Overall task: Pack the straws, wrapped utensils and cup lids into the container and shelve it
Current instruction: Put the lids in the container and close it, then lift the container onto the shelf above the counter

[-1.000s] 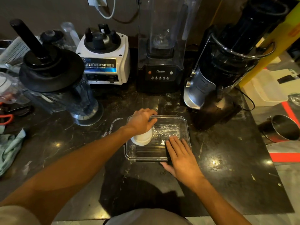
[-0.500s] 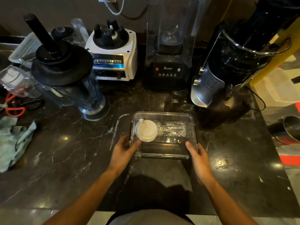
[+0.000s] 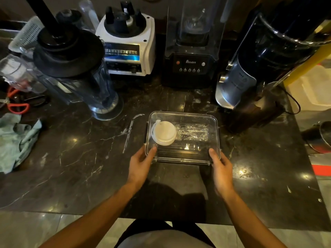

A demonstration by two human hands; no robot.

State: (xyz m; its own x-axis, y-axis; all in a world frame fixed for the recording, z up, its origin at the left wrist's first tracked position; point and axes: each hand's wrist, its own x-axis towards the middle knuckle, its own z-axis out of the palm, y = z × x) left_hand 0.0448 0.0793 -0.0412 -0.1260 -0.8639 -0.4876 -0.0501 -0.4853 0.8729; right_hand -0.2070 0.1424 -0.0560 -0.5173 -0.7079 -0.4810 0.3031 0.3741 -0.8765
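A clear rectangular container (image 3: pixel 213 122) sits on the dark marble counter in front of me. Inside it lie white cup lids (image 3: pixel 163 133) at the left, wrapped utensils (image 3: pixel 192 131) in clear film at the right, and dark straws (image 3: pixel 180 149) along the near side. My left hand (image 3: pixel 141 162) grips the container's near left corner, thumb on the rim. My right hand (image 3: pixel 221 166) grips its near right corner the same way. A wrapped straw (image 3: pixel 129 130) lies on the counter just left of the container.
Close behind the container stand a blender jug (image 3: pixel 75 68), a white blender base (image 3: pixel 128 43), a black blender (image 3: pixel 193 51) and a juicer (image 3: pixel 250 68). A green cloth (image 3: pixel 16 140) and orange scissors (image 3: pixel 17 104) lie far left. A metal cup (image 3: pixel 320 138) sits at the right.
My left hand let go of the cup lids inside the container and my right hand left its floor. Both hands moved to the near corners and now hold the container.
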